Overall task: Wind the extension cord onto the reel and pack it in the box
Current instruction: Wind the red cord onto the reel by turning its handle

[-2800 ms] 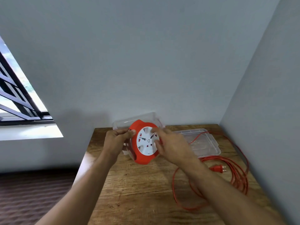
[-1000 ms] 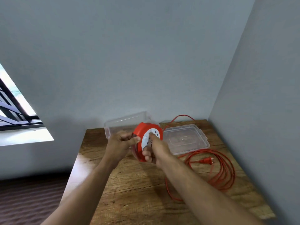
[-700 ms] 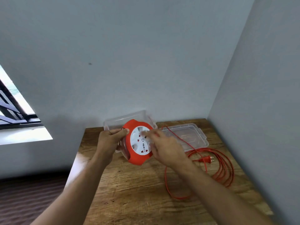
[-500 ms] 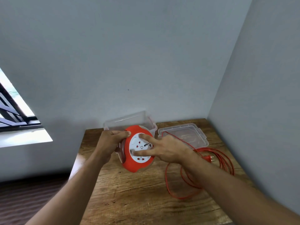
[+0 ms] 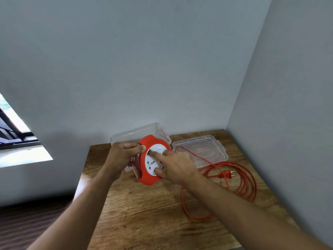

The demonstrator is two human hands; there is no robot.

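Note:
I hold the red reel (image 5: 146, 177) with its white socket face (image 5: 150, 162) upright above the wooden table (image 5: 144, 222). My left hand (image 5: 122, 156) grips the reel's left rim. My right hand (image 5: 177, 166) lies on the socket face, with forefinger and thumb pressed on it. The orange cord (image 5: 241, 183) lies in loose loops on the table at the right, and its plug (image 5: 226, 175) rests among them. One strand runs up over the lid toward the reel. The clear box (image 5: 133, 133) stands behind the reel by the wall.
The box's clear lid (image 5: 212, 148) lies flat on the table right of the box. Grey walls close the table in at the back and the right. A window (image 5: 12, 130) is at the far left, with dark floor below.
My right hand has turned round on the socket face while the left hand kept its grip. The cord's loops have shifted on the table, and the strand toward the reel has moved.

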